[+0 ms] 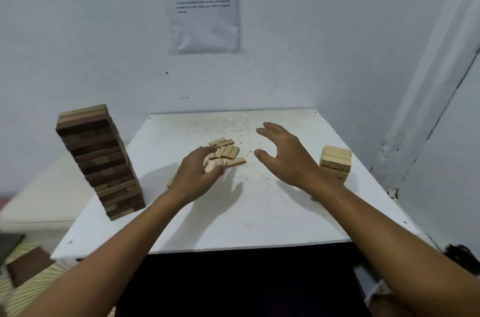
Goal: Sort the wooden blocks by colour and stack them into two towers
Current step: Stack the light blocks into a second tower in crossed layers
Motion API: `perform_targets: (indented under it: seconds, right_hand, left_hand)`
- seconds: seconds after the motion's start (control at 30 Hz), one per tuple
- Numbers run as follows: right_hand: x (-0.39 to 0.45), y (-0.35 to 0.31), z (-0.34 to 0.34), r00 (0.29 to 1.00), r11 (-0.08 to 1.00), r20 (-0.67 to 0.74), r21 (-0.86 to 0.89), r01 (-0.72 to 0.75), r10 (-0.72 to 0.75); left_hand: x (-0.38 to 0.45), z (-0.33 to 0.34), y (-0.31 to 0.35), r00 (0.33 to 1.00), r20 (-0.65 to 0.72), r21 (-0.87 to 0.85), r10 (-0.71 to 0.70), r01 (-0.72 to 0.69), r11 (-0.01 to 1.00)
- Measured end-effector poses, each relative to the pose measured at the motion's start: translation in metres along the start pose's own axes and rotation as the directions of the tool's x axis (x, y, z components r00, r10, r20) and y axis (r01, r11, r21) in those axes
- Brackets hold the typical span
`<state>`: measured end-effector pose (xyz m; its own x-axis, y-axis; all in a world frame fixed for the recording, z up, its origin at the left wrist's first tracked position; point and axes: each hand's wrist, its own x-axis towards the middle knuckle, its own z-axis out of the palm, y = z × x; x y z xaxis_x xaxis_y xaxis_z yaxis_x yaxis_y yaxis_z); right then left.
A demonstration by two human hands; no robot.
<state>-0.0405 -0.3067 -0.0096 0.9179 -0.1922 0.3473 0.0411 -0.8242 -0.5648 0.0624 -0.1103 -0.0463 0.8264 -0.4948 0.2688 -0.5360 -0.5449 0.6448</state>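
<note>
A tall tower of dark brown blocks stands at the left edge of the white table. A short stack of light blocks stands at the right, partly behind my right wrist. Several loose light blocks lie in a pile mid-table. My left hand hovers at the near side of the pile, blurred, fingers curled; whether it grips a block I cannot tell. My right hand floats to the right of the pile, fingers spread, holding nothing. One light block peeks out beside my left wrist.
A white wall with a printed sheet rises just behind the table. A cream box or mattress sits left of the table. The floor at lower left has a dark flat piece.
</note>
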Motion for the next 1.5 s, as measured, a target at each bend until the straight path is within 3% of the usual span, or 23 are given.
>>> perform_targets:
  seconds: [0.37,0.5,0.73,0.9,1.03,1.27,1.5]
  right_hand:
    - [0.019,-0.015,0.112,0.964,1.000,0.267,-0.013,0.022,-0.018]
    - [0.029,-0.021,0.133,0.947,0.973,0.305,-0.165,0.160,-0.104]
    - [0.035,-0.022,0.151,0.892,0.884,0.421,-0.341,0.321,-0.162]
    - [0.027,-0.021,0.147,0.894,0.910,0.394,-0.252,0.329,-0.214]
    - [0.013,-0.026,0.142,0.887,0.928,0.368,-0.135,0.347,-0.278]
    - [-0.016,-0.024,0.128,0.899,0.961,0.347,0.022,0.277,-0.267]
    - [-0.031,-0.015,0.120,0.907,0.945,0.267,0.111,0.306,-0.325]
  left_hand:
    - [-0.043,-0.017,-0.063,0.995,0.081,0.192,-0.055,0.038,0.981]
    - [-0.041,-0.009,-0.072,0.995,0.093,0.284,-0.048,0.020,0.959]
    - [-0.042,0.002,-0.074,0.994,0.092,0.272,-0.053,0.026,0.962]
    - [-0.044,0.003,-0.079,0.995,0.021,0.312,0.100,-0.101,0.945]
    - [-0.052,0.006,-0.080,0.986,-0.072,0.344,0.148,-0.114,0.932]
    - [-0.067,0.002,-0.076,0.979,-0.068,0.280,0.194,-0.168,0.945]
    - [-0.079,-0.003,-0.066,0.977,-0.019,0.172,0.211,-0.205,0.963]
